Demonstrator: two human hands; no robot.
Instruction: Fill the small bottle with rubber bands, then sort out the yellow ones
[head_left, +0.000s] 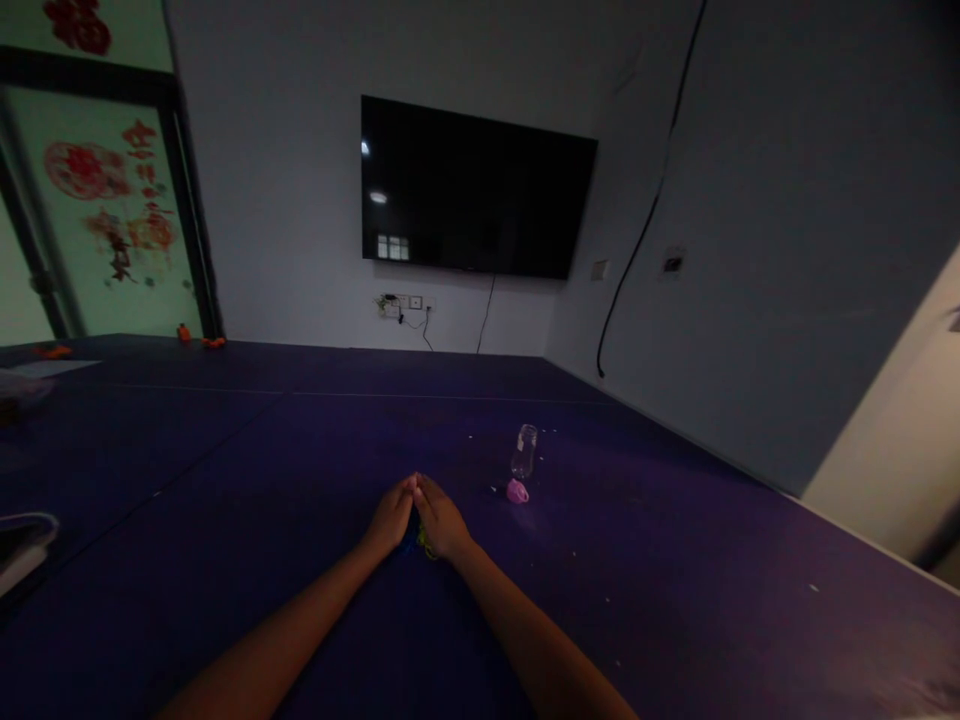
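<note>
My left hand (pixel 391 518) and my right hand (pixel 442 518) rest on the purple surface (pixel 315 600), meeting at the fingertips in a wedge. Their fingers are stretched out and angled towards each other. Between the palms sits a small heap of blue pieces (pixel 409 541) and yellow-green pieces (pixel 426 543). The hands partly hide it, and the kind of piece is too small to tell. To the right of my right hand lies a pink cap (pixel 517 491) with a loop. Just behind the cap is a clear bottle (pixel 525 452), apart from both hands.
Small white scraps (pixel 607 600) dot the surface on the right. At the left edge is a white-rimmed object (pixel 26 565), partly cut off. Orange items (pixel 184 333) lie by the glass door. A television (pixel 476 190) hangs on the far wall; a black cable (pixel 637 255) dangles at right.
</note>
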